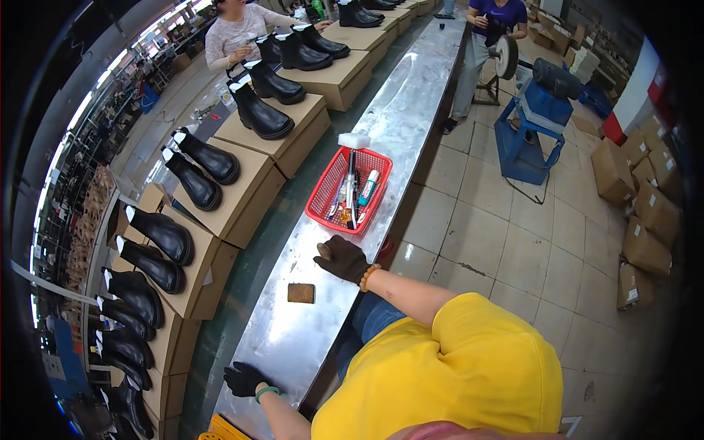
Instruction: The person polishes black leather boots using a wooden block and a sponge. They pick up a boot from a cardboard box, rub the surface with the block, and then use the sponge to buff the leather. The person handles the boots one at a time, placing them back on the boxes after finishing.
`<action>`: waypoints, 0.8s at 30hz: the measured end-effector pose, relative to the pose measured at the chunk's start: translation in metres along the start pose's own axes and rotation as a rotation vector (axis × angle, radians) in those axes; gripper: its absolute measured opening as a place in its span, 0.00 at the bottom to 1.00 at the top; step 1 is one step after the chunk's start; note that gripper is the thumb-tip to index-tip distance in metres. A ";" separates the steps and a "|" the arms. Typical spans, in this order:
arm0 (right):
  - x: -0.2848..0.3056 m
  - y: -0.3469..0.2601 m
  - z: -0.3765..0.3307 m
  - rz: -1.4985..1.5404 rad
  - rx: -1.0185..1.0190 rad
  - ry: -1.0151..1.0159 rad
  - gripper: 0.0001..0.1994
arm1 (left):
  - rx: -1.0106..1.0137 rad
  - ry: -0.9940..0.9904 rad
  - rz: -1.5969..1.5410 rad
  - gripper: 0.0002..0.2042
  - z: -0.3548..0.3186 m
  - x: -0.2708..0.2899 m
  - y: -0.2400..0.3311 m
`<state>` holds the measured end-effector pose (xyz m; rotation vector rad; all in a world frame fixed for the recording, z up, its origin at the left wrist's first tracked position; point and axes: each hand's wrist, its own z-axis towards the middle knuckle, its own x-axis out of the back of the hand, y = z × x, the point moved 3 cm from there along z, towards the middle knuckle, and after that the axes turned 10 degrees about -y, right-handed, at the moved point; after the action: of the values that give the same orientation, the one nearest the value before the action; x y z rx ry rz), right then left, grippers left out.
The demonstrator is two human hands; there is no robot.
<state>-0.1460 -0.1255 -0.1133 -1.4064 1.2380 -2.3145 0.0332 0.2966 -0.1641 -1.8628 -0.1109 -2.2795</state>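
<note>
My right hand [345,259], in a dark brown glove with a beaded bracelet at the wrist, is closed on a small tan rounded object [325,251] over the metal bench [275,334]. Most of that object is hidden by the fingers, so its kind cannot be told. Just beyond the hand sits a red plastic basket [320,192] with a white-and-teal bottle [368,188] and several slim tools inside. A brown square pad [301,293] lies flat nearer to me. My left hand [246,379], black-gloved with a green bangle, rests on the bench, fingers apart and holding nothing.
Black ankle boots [258,110] stand on cardboard boxes [246,202] along the left. A white block [354,139] touches the basket's far end. A yellow item [224,429] lies near my left wrist. A blue grinding machine [534,121] and two other people are farther off.
</note>
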 end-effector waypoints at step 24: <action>-0.038 0.003 -0.002 -0.158 0.134 -0.111 0.09 | 0.085 -0.193 0.021 0.24 -0.002 0.009 0.002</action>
<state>-0.1278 -0.1068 -0.1415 -1.6131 0.9545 -2.3326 0.0294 0.2930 -0.1555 -2.0251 -0.2119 -2.0433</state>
